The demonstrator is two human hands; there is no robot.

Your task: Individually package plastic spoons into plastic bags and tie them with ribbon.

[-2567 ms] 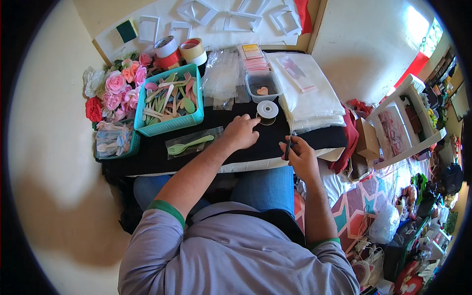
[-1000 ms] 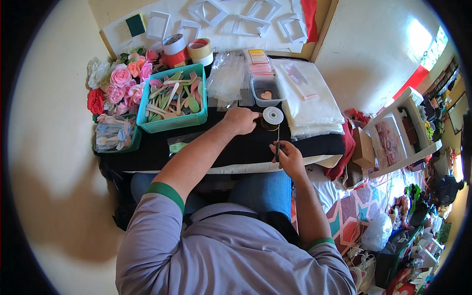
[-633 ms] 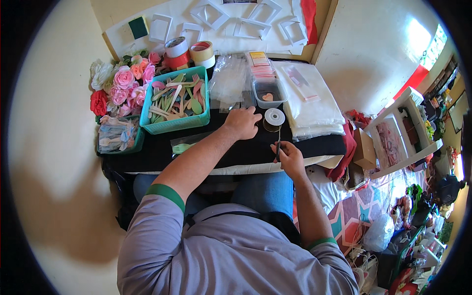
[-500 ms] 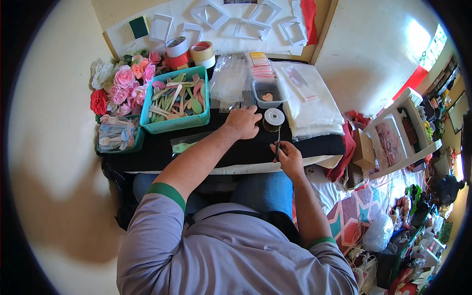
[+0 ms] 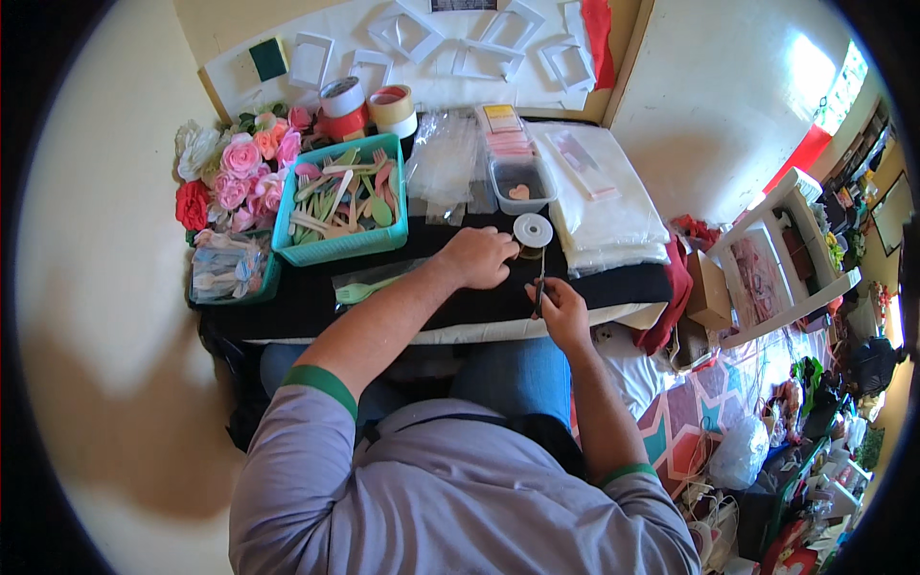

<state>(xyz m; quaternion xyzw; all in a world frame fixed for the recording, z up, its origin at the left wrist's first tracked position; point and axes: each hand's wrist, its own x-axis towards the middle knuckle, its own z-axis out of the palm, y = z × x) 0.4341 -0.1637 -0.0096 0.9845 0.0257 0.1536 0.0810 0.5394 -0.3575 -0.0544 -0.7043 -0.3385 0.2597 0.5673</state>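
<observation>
My right hand (image 5: 566,314) is closed around small scissors (image 5: 540,295) with dark handles, the narrow blades pointing away from me toward a spool. That white-flanged spool (image 5: 533,230), wound with something dark and thin, stands on the black cloth. Just left of it is my left hand (image 5: 481,257), palm down, its fingers bent and drawn together by the spool's side. Whatever is between those fingertips is hidden. Left of my left wrist lies a pale green fork (image 5: 362,290) in a clear plastic sleeve, partly under my forearm.
A teal basket (image 5: 337,251) holds many pastel forks and spoons; a smaller basket (image 5: 251,295) has wrapped ones. Behind are clear bags (image 5: 443,153), tape rolls (image 5: 391,107) and a clear tub (image 5: 522,198) with a heart-shaped piece. Stacked plastic sheets (image 5: 613,225) lie right, artificial flowers (image 5: 240,163) left.
My left hand has come back toward me and slightly right, from the clear bags to beside the spool. The right hand with the scissors has barely moved.
</observation>
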